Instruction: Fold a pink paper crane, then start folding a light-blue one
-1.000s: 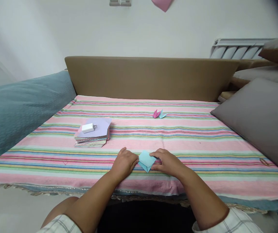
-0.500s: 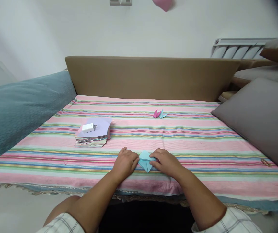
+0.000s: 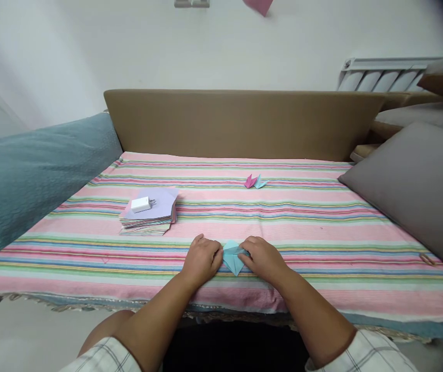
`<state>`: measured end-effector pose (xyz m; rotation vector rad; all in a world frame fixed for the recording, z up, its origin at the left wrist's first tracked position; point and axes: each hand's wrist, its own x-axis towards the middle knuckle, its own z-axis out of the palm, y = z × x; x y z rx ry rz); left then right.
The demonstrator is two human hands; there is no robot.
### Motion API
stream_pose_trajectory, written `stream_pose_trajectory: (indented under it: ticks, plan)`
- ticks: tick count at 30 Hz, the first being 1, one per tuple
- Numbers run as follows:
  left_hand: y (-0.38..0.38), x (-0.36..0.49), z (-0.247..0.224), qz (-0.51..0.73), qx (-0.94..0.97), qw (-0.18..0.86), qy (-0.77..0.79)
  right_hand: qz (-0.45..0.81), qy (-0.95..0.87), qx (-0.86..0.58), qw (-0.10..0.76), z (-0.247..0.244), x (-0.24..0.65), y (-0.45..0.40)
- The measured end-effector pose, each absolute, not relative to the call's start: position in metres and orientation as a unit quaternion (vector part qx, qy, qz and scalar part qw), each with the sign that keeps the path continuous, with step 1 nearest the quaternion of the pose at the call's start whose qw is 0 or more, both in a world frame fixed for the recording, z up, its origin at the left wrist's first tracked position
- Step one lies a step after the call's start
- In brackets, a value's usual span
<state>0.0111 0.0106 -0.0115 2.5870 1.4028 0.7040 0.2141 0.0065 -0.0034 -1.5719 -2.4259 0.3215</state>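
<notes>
A light-blue folded paper (image 3: 233, 259) lies near the front of the striped cloth, its lower end pointed towards me. My left hand (image 3: 203, 259) rests on the cloth with its curled fingers and thumb closed at the paper's left corner. On the other side, my right hand (image 3: 263, 258) pinches the paper's right edge between thumb and fingers. The fingertips cover both side corners. Farther back, a small magenta folded paper (image 3: 250, 181) sits beside a small light-blue one (image 3: 259, 182).
A stack of coloured paper (image 3: 159, 202) lies at the left with a white plug adapter (image 3: 141, 204) on top. A grey cushion (image 3: 411, 181) bounds the right side, near a small brown ring (image 3: 427, 259). Behind stands a brown backrest (image 3: 229, 124).
The right part of the blue paper's upper layer looks lifted and darker under my right fingers. Both hands have barely moved.
</notes>
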Motion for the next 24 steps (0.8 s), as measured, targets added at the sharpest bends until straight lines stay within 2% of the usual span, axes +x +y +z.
stream_pose_trajectory:
  ticks: [14, 24]
  plan:
    - [0.018, 0.022, -0.002, 0.173, 0.834, 0.063, 0.520, 0.130, -0.816, -0.551, 0.116, -0.001, 0.211, 0.006]
    - [0.013, 0.025, -0.008, 0.172, 0.859, 0.047, 0.481, 0.117, -0.808, -0.563, 0.127, -0.002, 0.208, 0.005]
